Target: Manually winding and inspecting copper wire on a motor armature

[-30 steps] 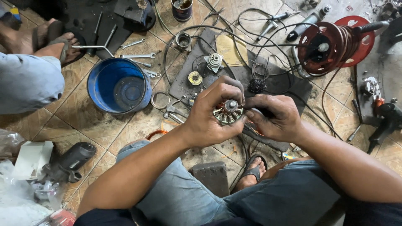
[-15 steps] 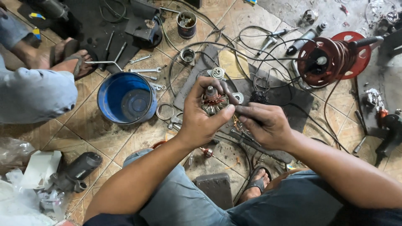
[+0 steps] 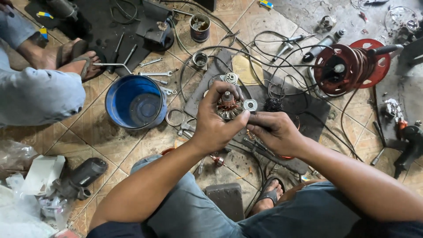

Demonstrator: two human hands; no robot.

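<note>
A red cable reel (image 3: 352, 66) lies far right on the tiled floor (image 3: 88, 145), a blue bucket (image 3: 134, 101) to the left. The left hand (image 3: 216, 123) has its fingers clamped round a motor armature (image 3: 228, 105), held above a dark mat (image 3: 304, 110). The right hand (image 3: 273, 132) pinches its near end. The armature looks heavy and stiff, its copper windings fragile: best gripped by the steel core.

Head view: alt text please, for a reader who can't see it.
The left hand holds a motor armature upright while the right hand grips beside it, above a tiled floor with a blue bucket, wrenches and a red cable reel.
</note>
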